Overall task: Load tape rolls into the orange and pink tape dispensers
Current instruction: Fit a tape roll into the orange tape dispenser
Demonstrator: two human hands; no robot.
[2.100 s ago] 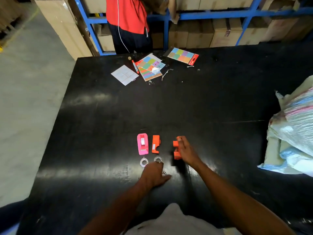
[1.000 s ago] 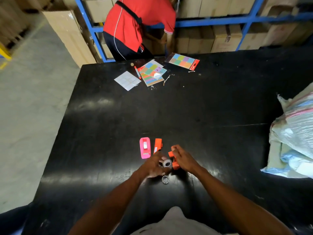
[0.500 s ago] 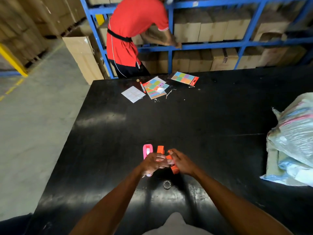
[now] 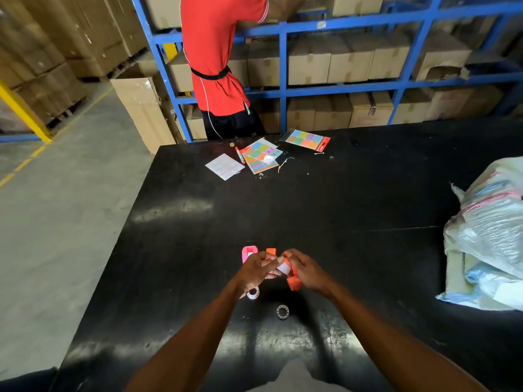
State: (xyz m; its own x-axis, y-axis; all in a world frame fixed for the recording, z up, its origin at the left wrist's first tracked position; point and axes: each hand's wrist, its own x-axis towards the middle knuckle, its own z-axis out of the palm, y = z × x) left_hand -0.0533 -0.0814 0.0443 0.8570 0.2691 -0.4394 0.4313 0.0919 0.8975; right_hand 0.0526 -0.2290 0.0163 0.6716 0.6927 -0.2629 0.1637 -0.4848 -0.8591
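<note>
My right hand (image 4: 307,271) grips an orange tape dispenser (image 4: 293,281), lifted slightly off the black table (image 4: 325,210). My left hand (image 4: 259,270) pinches a whitish tape roll (image 4: 283,267) and presses it against that dispenser. A pink dispenser (image 4: 248,252) lies just beyond my left hand, partly hidden by it. Beside it an orange dispenser piece (image 4: 270,250) peeks out above my fingers. Two more tape rolls lie on the table: one (image 4: 252,293) under my left wrist, one (image 4: 282,311) nearer to me.
Coloured sticky-note packs (image 4: 308,140), a white sheet (image 4: 225,166) and a pen (image 4: 240,155) lie at the far edge. A bulging plastic sack (image 4: 489,239) fills the right side. A person in a red shirt (image 4: 220,60) stands at blue shelving (image 4: 339,24) with cartons.
My left hand picked a tape roll off the table and brought it up to the orange dispenser in my right hand. The camera tilted up.
</note>
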